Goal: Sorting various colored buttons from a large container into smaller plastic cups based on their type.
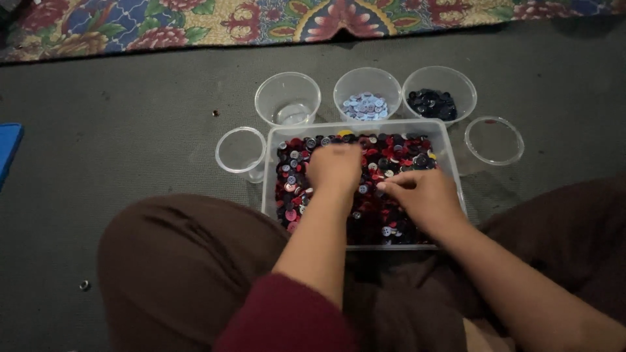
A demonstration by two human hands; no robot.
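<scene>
A clear rectangular tray (pixel 450 150) on the grey floor holds a heap of mixed buttons (pixel 398 153) in red, dark blue and white. My left hand (pixel 334 168) lies knuckles up on the heap near the tray's middle, fingers curled down into the buttons. My right hand (pixel 424 194) rests on the heap just to its right, fingertips pinched together on the buttons at its left edge; whether they grip one is not visible. Behind the tray stand three clear cups: an empty cup (pixel 287 98), one with pale blue buttons (pixel 366 105) and one with dark buttons (pixel 432 104).
Another empty clear cup (pixel 240 152) stands left of the tray and a shallow clear dish (pixel 494 139) to its right. My knees in brown cloth flank the tray. A patterned rug (pixel 195 23) runs along the far edge; a blue object (pixel 8 150) sits at far left.
</scene>
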